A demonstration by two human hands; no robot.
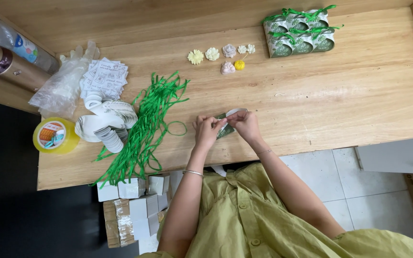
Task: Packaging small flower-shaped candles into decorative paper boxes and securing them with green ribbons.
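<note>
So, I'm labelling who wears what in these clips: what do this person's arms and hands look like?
Both hands are bare, without gloves. The left hand has a thin silver-coloured bangle on its forearm; the right hand has a fine, thin bracelet at the wrist. Both forearms are uncovered, and loose olive-green sleeves of a buttoned top begin higher up the arms.

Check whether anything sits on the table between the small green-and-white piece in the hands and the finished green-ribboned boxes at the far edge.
The left hand and right hand hold the small green-and-white piece together. Between it and the green-ribboned boxes lies bare wooden table. The small flower-shaped pieces lie off to the side, not on that line. Nothing visible is in the way.
</note>
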